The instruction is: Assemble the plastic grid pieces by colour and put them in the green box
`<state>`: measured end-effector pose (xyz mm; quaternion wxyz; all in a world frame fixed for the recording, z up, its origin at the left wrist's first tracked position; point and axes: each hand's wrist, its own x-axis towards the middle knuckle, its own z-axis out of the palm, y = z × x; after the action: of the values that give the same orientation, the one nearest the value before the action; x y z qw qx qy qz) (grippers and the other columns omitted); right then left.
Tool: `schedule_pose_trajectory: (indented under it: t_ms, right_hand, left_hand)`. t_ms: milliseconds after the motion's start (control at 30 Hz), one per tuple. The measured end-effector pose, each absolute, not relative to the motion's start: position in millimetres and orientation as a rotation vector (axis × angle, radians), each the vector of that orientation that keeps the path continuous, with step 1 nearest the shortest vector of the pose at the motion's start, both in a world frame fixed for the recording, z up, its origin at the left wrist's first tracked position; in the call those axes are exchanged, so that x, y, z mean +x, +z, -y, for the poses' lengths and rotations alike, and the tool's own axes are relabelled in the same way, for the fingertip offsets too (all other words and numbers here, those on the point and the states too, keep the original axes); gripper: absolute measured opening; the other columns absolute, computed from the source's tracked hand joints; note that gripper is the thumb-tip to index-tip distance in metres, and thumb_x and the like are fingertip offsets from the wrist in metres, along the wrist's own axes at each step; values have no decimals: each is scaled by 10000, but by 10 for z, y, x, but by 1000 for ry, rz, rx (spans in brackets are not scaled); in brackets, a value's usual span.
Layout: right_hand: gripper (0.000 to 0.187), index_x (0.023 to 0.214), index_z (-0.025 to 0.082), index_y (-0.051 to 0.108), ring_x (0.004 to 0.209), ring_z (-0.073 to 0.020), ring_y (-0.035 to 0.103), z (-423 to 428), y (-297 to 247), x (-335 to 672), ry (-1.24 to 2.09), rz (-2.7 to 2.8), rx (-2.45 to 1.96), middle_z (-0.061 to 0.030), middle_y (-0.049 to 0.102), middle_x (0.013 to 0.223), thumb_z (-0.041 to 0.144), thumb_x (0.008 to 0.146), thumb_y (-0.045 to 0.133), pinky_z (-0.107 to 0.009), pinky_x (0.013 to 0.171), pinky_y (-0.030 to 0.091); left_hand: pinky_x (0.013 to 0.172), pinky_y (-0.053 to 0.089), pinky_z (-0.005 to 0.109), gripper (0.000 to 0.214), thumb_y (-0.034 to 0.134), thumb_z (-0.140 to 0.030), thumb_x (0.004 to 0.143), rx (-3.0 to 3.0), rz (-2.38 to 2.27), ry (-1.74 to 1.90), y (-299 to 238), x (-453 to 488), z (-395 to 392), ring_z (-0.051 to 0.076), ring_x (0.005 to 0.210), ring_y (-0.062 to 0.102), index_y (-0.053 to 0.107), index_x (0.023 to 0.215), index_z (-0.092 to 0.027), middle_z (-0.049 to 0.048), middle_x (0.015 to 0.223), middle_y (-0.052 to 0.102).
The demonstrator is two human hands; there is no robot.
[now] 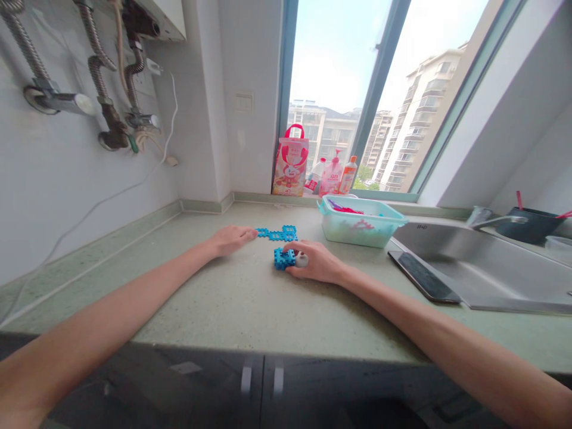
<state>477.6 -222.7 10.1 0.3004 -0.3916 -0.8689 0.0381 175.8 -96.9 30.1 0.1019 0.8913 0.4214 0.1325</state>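
Blue block (282,260) sat between the thumb and fingers of the right hand (316,262), low over the counter (241,310); whether its underside touched the surface I could not tell. The right thumb pinched it from the near side and the forefinger from the far side, both at its right end, with its left end standing out past the fingertips. Inside the curve of that grip, close to the palm, showed a small white thing (302,260), too small to make out.

Just beyond the right fingertips lay a stepped row of flat blue pieces (284,236), apart from the block. Its left end met the fingertips of the left hand (233,240), which rested palm down, its fingers close together and reaching to the right; whether they pinched the end piece or only touched it I could not tell.

To the right of the right fingers and farther off stood a pale green tub (342,231), with red and purple pieces showing at its top. Farther right of the same fingers, a phone (422,277) lay at the edge of the sink (491,262), with a tap (500,221) behind. Well beyond both hands' fingers, a pink bag (286,182), a pump bottle (331,180) and an orange bottle (348,174) stood before the window (333,59). Far to the left of the left fingers, a white cable (111,195) ran down the wall beneath metal pipes (96,71).
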Motion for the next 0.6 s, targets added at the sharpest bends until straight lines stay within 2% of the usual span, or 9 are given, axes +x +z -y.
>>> schedule_pose_trajectory:
  t_ms: [200, 333, 400, 600]
  right_hand:
    - [378, 1240, 258, 733, 1021, -263, 720, 2193, 313, 4937, -233, 2393, -923, -76, 795, 1135, 263, 864, 777, -406, 961, 572]
    - [325, 1237, 259, 735, 1046, -277, 719, 2095, 603, 5436, -526, 2183, -1025, -78, 795, 1179, 310, 917, 716, -425, 980, 565]
    - [328, 1227, 258, 734, 1046, -284, 724, 2054, 732, 5807, -658, 1949, -1138, -79, 801, 1148, 346, 912, 709, -440, 1004, 551]
    - [438, 1217, 262, 732, 913, -299, 744, 2035, 858, 6663, -754, 1342, -1620, -71, 794, 947, 523, 866, 705, -422, 865, 557]
  left_hand:
    - [717, 386, 327, 681, 263, -704, 1042, 2604, -1212, 407, 338, 1729, 1015, 246, 787, 644, 737, 1195, -240, 38, 796, 705]
    - [701, 376, 325, 696, 254, -717, 1035, 2587, -1195, 414, 328, 1711, 1013, 236, 752, 627, 726, 1196, -232, 23, 762, 679]
    - [705, 377, 325, 702, 257, -725, 1030, 2580, -1198, 419, 332, 1713, 1020, 239, 759, 628, 727, 1202, -232, 22, 756, 675]
    - [696, 379, 321, 696, 269, -725, 1027, 2579, -1191, 425, 346, 1714, 1043, 242, 748, 632, 733, 1200, -235, 26, 752, 679]
